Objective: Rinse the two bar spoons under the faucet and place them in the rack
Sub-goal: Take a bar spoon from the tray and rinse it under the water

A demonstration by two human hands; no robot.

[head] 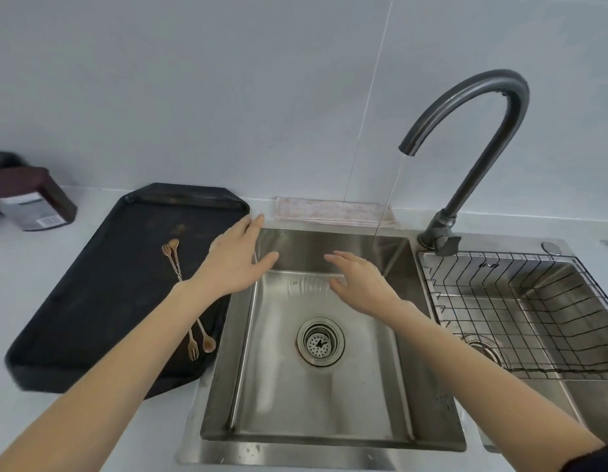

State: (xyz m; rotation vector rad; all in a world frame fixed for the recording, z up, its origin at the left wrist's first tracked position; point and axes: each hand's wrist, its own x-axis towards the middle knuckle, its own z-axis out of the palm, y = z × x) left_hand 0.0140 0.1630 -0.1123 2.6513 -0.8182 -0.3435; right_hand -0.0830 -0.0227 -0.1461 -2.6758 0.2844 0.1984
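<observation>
white counter is bearing a black rectangular tray where two slim copper bar spoons are lying unrinsed; left hand and right hand are hovering spread, empty; wire rack is waiting.

Pale grey-white tiled wall across the whole back, crossed by one thin slanting grout line. Below it, a white smooth table, meeting the wall in a light seam. Set into this surface, a double stainless-steel sink with a round perforated drain strainer in the left basin. At the far left, a dark maroon box with a white barcode label. Against the wall behind the sink, a folded pinkish patterned cloth. Soft, even daylight-like illumination, without hard shadows.
</observation>
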